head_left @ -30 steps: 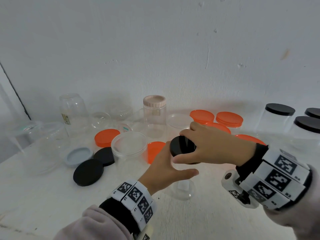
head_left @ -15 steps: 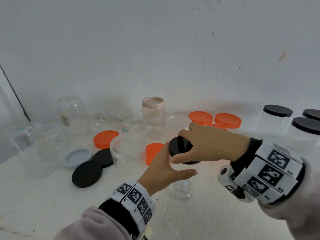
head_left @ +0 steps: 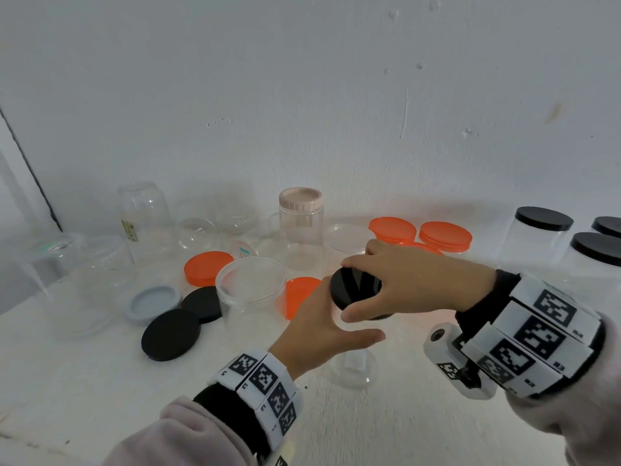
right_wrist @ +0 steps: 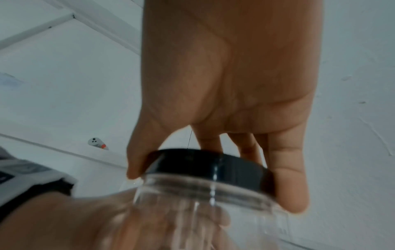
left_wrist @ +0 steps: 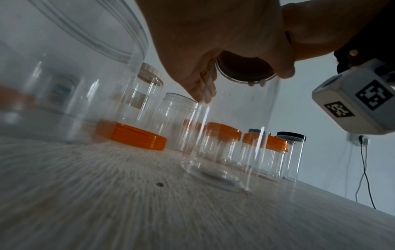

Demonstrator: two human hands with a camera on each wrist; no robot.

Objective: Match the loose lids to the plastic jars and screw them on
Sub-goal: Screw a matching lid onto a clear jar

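The right hand comes down from above on a black lid, thumb and fingers curled round its rim; the right wrist view shows the lid sitting on the threaded neck of a clear jar, thumb at one side and fingers at the other. The left hand wraps the jar's wall just below the lid, thumb stretched across the near side. The jar stands upright on the tabletop, about the middle, nearer the front edge, and holds nothing; its base shows through under the hands. Just left of it stands a wide open jar, empty, with an orange lid lying between the two. Left again lie two loose black lids, another orange lid and a grey-blue lid. Toward the back edge stands a tall jar with a pink lid, empty, beside more clear uncapped jars. Behind the right hand are jars with orange lids, and toward the right back corner three jars capped in black; all look empty.
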